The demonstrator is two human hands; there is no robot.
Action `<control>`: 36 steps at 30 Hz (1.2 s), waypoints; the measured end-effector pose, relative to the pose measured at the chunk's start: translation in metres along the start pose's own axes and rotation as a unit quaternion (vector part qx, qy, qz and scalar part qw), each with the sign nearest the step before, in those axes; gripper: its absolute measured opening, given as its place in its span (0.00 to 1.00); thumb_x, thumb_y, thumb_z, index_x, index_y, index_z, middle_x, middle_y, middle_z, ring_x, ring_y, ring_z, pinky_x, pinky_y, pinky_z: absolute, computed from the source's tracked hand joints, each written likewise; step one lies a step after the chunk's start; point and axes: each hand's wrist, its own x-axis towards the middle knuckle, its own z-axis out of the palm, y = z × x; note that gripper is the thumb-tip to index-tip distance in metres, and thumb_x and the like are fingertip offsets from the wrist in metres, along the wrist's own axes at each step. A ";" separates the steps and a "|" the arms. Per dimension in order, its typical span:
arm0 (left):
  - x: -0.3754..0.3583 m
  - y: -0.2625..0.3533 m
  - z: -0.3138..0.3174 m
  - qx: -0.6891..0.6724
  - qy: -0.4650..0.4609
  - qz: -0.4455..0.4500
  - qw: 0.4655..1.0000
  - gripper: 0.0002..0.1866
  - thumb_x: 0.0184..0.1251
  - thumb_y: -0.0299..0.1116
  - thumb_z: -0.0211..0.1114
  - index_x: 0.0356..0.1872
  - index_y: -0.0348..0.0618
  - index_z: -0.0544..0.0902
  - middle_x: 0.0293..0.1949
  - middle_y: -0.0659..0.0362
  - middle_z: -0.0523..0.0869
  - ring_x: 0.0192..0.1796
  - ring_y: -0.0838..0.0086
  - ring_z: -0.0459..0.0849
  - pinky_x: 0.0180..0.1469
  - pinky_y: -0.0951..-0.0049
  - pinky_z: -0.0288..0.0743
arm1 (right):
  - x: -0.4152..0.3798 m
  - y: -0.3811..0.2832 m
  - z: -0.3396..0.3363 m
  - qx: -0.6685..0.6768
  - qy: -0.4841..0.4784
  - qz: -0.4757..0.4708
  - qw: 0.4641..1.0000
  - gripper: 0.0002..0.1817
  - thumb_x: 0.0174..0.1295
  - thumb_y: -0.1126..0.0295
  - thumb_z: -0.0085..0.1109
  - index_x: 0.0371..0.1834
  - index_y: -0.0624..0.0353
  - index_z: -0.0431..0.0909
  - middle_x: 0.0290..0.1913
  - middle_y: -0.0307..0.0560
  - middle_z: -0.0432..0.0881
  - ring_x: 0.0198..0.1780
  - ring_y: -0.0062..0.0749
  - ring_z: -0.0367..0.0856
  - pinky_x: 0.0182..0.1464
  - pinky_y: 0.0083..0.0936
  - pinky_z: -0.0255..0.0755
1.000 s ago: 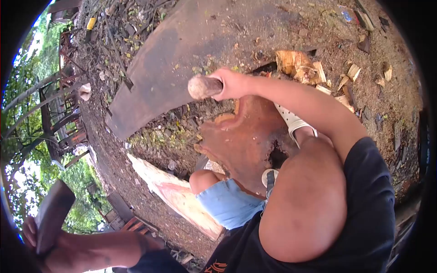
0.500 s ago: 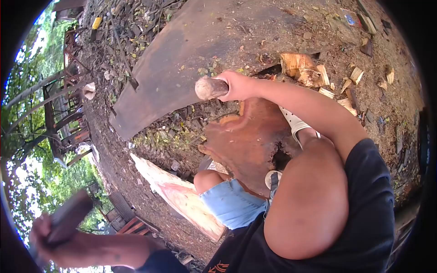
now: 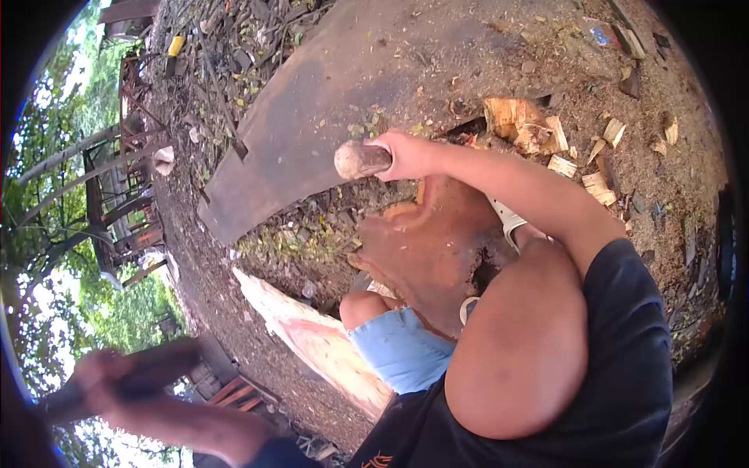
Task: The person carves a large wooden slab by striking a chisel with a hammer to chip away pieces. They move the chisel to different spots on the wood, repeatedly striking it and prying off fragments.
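My right hand point(image 3: 407, 156) is wrapped round a thick wooden handle point(image 3: 360, 160), whose pale, battered round end faces up at me; its lower part is hidden behind the hand. Beneath it lies a broad reddish-brown wood slab point(image 3: 425, 246) with a wavy pale edge and a dark hollow. Raised at the far left, my left hand point(image 3: 105, 382) is closed around a dark club-like tool point(image 3: 160, 366), both smeared by motion. The tool is well apart from the handle. My bent knees point(image 3: 519, 335) and blue shorts point(image 3: 402, 351) are near the slab.
Split wood chunks point(image 3: 519, 125) lie on the sawdust-covered ground at upper right. A flat dark sheet point(image 3: 289, 132) stretches across the top. Left of my shorts is a long pale wood piece point(image 3: 312, 331). Trees and a rusty metal frame point(image 3: 129, 203) stand at the left.
My left hand and the dark tool have moved slightly right and up in the view. My right hand keeps its hold on the wooden handle; the view has shifted slightly.
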 end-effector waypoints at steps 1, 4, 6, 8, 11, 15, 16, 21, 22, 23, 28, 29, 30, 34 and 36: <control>0.034 0.016 -0.005 -0.074 0.125 0.076 0.987 0.09 0.54 0.35 0.60 0.21 0.41 0.76 0.23 0.59 0.75 0.25 0.74 0.76 0.33 0.68 0.74 | 0.004 0.003 0.001 0.006 -0.011 -0.008 1.000 0.16 0.44 0.74 0.63 0.39 0.60 0.77 0.32 0.47 0.83 0.34 0.33 0.81 0.40 0.30 0.74; -0.034 0.004 0.052 -0.107 0.137 0.090 0.981 0.08 0.53 0.32 0.61 0.24 0.38 0.76 0.24 0.58 0.76 0.26 0.73 0.77 0.33 0.70 0.74 | 0.003 0.012 0.007 0.034 -0.027 -0.005 0.999 0.16 0.44 0.74 0.63 0.39 0.60 0.77 0.31 0.48 0.82 0.33 0.32 0.81 0.39 0.30 0.74; -0.130 -0.033 0.111 -0.007 -0.016 -0.054 0.998 0.07 0.52 0.30 0.61 0.26 0.37 0.76 0.24 0.57 0.77 0.27 0.71 0.78 0.32 0.72 0.73 | 0.007 0.007 -0.001 0.040 -0.028 -0.011 0.999 0.17 0.43 0.74 0.63 0.40 0.61 0.77 0.31 0.50 0.82 0.33 0.32 0.81 0.39 0.30 0.74; -0.199 -0.068 0.138 0.112 -0.190 -0.194 0.956 0.07 0.51 0.28 0.62 0.28 0.35 0.77 0.24 0.55 0.78 0.27 0.70 0.78 0.32 0.73 0.73 | 0.003 0.010 -0.005 0.019 -0.028 0.011 0.999 0.21 0.43 0.74 0.64 0.45 0.62 0.77 0.34 0.52 0.83 0.35 0.35 0.82 0.40 0.30 0.74; -0.164 -0.018 0.106 0.065 -0.382 -0.364 0.847 0.11 0.52 0.27 0.62 0.37 0.34 0.77 0.30 0.55 0.80 0.31 0.71 0.79 0.35 0.76 0.73 | -0.005 0.014 -0.006 0.036 -0.020 -0.013 0.999 0.27 0.43 0.73 0.65 0.52 0.65 0.75 0.38 0.54 0.83 0.41 0.38 0.82 0.46 0.29 0.74; -0.033 -0.039 0.011 0.057 -0.064 -0.146 0.985 0.20 0.50 0.35 0.63 0.44 0.35 0.77 0.31 0.57 0.79 0.31 0.77 0.76 0.36 0.76 0.69 | -0.011 0.009 -0.003 -0.038 0.036 0.015 0.999 0.30 0.43 0.73 0.65 0.55 0.69 0.71 0.41 0.57 0.82 0.44 0.37 0.82 0.49 0.28 0.73; -0.004 -0.017 0.002 -0.005 0.034 -0.061 0.998 0.16 0.54 0.34 0.60 0.39 0.33 0.77 0.27 0.57 0.78 0.29 0.75 0.75 0.34 0.77 0.68 | -0.012 0.005 -0.002 -0.014 0.013 0.019 1.000 0.31 0.43 0.73 0.65 0.55 0.69 0.71 0.40 0.57 0.82 0.43 0.36 0.82 0.48 0.28 0.73; -0.049 0.008 0.042 -0.107 0.095 0.065 0.988 0.12 0.57 0.32 0.56 0.32 0.29 0.79 0.25 0.55 0.79 0.29 0.74 0.77 0.38 0.75 0.71 | -0.004 0.022 0.004 0.060 -0.028 -0.008 0.998 0.26 0.43 0.74 0.64 0.51 0.65 0.74 0.34 0.51 0.83 0.36 0.30 0.81 0.43 0.27 0.73; -0.105 -0.006 0.074 -0.062 0.012 -0.030 0.998 0.12 0.56 0.32 0.57 0.32 0.30 0.79 0.25 0.55 0.79 0.29 0.74 0.77 0.37 0.75 0.71 | -0.003 0.022 -0.001 0.072 -0.026 -0.021 0.997 0.25 0.43 0.74 0.64 0.50 0.64 0.74 0.34 0.51 0.83 0.36 0.30 0.81 0.42 0.27 0.73; -0.166 -0.024 0.104 0.012 -0.130 -0.140 0.982 0.11 0.56 0.32 0.57 0.32 0.31 0.79 0.25 0.55 0.78 0.29 0.74 0.77 0.37 0.75 0.70 | -0.005 0.017 -0.002 0.050 0.004 -0.026 0.998 0.22 0.44 0.74 0.63 0.47 0.61 0.76 0.32 0.50 0.83 0.35 0.30 0.81 0.41 0.28 0.73; -0.184 -0.026 0.125 0.020 -0.415 -0.325 0.850 0.11 0.51 0.32 0.60 0.32 0.34 0.78 0.25 0.57 0.78 0.27 0.74 0.75 0.33 0.74 0.70 | -0.007 0.015 -0.001 0.059 -0.033 0.022 0.997 0.23 0.44 0.76 0.64 0.47 0.66 0.75 0.34 0.50 0.83 0.36 0.30 0.80 0.42 0.29 0.74; -0.152 -0.024 0.102 0.053 -0.369 -0.314 0.873 0.11 0.50 0.32 0.60 0.32 0.35 0.78 0.25 0.57 0.78 0.27 0.75 0.75 0.33 0.74 0.70 | -0.011 0.012 0.006 0.066 -0.048 0.029 0.996 0.23 0.44 0.76 0.64 0.48 0.66 0.75 0.35 0.50 0.83 0.36 0.31 0.81 0.42 0.29 0.74; -0.114 -0.023 0.079 0.083 -0.301 -0.291 0.904 0.11 0.50 0.32 0.61 0.32 0.36 0.78 0.25 0.57 0.78 0.26 0.75 0.75 0.32 0.74 0.70 | -0.007 0.011 -0.005 0.056 -0.044 0.032 0.997 0.23 0.44 0.76 0.64 0.48 0.67 0.74 0.35 0.50 0.83 0.36 0.31 0.81 0.42 0.29 0.74; 0.024 0.017 -0.005 -0.099 0.103 -0.014 0.990 0.14 0.60 0.34 0.59 0.18 0.43 0.69 0.22 0.57 0.77 0.22 0.77 0.74 0.25 0.80 0.67 | -0.006 0.006 -0.010 0.039 -0.048 -0.008 0.998 0.25 0.45 0.76 0.63 0.51 0.67 0.73 0.37 0.54 0.82 0.40 0.32 0.82 0.45 0.28 0.74; 0.054 0.031 -0.019 -0.173 0.156 0.096 0.968 0.18 0.66 0.37 0.55 0.18 0.37 0.74 0.19 0.54 0.79 0.17 0.76 0.75 0.23 0.77 0.72 | -0.008 0.010 -0.010 0.021 -0.025 0.005 0.999 0.25 0.44 0.75 0.63 0.50 0.66 0.74 0.38 0.55 0.82 0.39 0.35 0.82 0.45 0.28 0.74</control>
